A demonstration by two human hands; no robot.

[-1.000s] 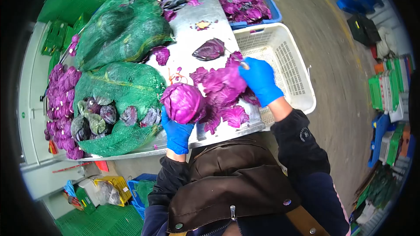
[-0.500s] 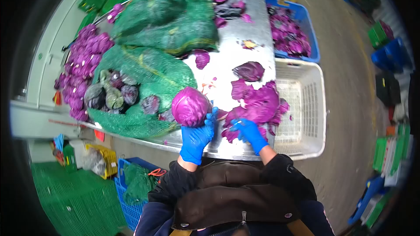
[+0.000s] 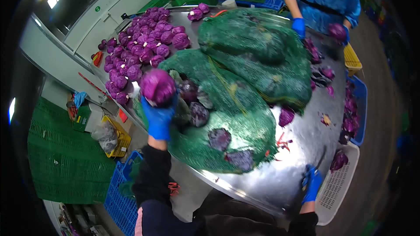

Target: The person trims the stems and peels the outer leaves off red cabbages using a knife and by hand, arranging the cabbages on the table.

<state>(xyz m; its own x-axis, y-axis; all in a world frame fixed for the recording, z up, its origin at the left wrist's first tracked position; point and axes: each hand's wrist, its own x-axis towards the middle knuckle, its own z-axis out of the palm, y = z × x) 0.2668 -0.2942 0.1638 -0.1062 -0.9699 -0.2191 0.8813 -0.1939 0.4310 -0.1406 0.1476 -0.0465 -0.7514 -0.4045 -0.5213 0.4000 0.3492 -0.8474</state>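
Note:
My left hand, in a blue glove, is wrapped round the underside of a trimmed red cabbage. It is raised over the near left edge of the metal table, close to the pile of trimmed red cabbages. My right hand, also gloved, is closed at the table's right edge on a knife, whose dark, blurred blade points away from me. Between my hands lies an opened green net sack with untrimmed red cabbages and loose outer leaves on it.
A full green net sack lies farther back. Across the table, a co-worker in blue holds a red cabbage. Right of the table stand a white crate and a blue crate with leaves. Another blue crate is below left.
My view has turned left. My left hand has carried the cabbage left towards the pile. The leaf heap at the table's right edge is gone; a leaf now shows at the white crate.

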